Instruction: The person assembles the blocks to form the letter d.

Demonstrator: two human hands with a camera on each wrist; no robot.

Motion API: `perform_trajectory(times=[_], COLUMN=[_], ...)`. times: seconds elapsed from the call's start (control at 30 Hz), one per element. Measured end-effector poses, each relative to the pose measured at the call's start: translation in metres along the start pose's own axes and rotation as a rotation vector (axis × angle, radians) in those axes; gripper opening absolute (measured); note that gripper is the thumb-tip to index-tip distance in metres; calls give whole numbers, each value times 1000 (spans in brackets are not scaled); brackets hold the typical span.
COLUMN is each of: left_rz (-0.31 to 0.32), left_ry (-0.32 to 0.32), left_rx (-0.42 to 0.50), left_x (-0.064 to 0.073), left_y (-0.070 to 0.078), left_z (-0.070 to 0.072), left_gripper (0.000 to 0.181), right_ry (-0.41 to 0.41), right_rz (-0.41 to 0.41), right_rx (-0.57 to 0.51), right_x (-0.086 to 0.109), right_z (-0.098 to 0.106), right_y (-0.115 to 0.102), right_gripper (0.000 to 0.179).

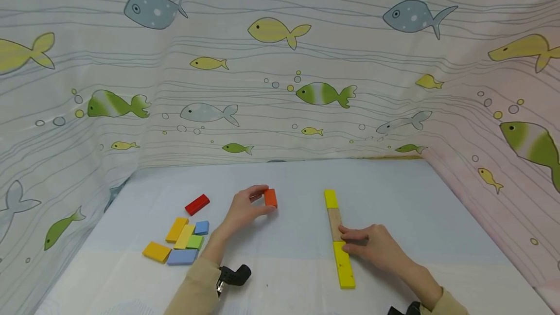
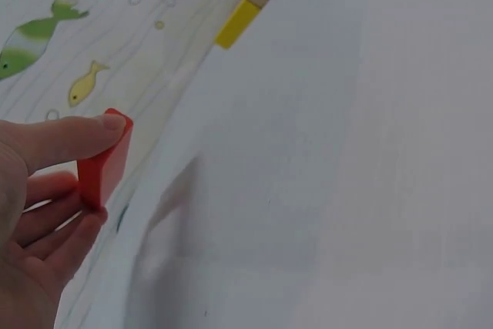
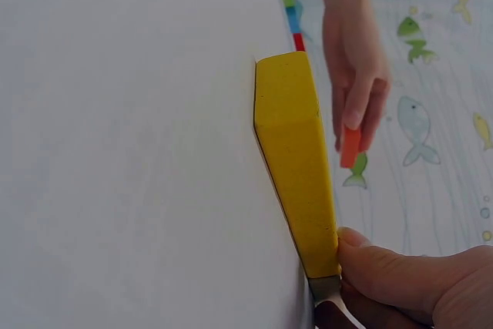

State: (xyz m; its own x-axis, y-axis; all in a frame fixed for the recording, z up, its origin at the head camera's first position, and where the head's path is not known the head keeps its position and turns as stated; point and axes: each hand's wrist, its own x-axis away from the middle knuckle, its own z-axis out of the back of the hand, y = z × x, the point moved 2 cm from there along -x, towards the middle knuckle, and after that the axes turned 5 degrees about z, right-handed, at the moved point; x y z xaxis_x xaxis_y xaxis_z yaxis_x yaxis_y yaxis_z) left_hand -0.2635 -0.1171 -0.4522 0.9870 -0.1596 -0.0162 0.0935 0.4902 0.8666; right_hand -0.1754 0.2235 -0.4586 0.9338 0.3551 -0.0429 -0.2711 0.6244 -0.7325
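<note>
My left hand (image 1: 243, 209) holds a red-orange block (image 1: 271, 198) between thumb and fingers, above the table in the left wrist view. To its right, blocks form a straight row running away from me: a yellow block (image 1: 331, 199) at the far end, a bare wooden block (image 1: 335, 224), then a longer yellow stretch (image 1: 344, 265) nearest me. My right hand (image 1: 379, 248) touches the row's right side, its thumb (image 3: 354, 238) against the yellow stretch. Its index finger reaches the wooden block close to the joint. The remaining right fingers are partly hidden below the thumb.
Left of my left arm lie a red block (image 1: 197, 204) and a loose group of orange, pale yellow, green and blue blocks (image 1: 182, 257). A fish-patterned curtain (image 1: 280, 101) stands around the back and sides of the white table (image 1: 302, 276). Dark wrist devices (image 1: 236, 275) sit at both cuffs.
</note>
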Motion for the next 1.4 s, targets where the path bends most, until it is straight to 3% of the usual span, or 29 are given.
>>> perform_trajectory(times=[0.6,0.93,1.2,1.4], left_rz=[-52,-82,-108,-67], left_ry=[-70,-48,-27,-35], left_rx=[-14,-45,-109,-97], left_x=[-40,-47,-52,-56], left_y=[17,31,40,45], left_z=[-67,-97,-112,-120], left_gripper=[59,58,55,54], right_ry=[-3,-7,-7,-7], right_rz=[14,32,43,24], right_rx=[-15,-9,-4,-22], right_x=[1,-1,-1,0], right_z=[0,0,0,0], right_y=[1,3,4,4], right_gripper=[34,35,35,34])
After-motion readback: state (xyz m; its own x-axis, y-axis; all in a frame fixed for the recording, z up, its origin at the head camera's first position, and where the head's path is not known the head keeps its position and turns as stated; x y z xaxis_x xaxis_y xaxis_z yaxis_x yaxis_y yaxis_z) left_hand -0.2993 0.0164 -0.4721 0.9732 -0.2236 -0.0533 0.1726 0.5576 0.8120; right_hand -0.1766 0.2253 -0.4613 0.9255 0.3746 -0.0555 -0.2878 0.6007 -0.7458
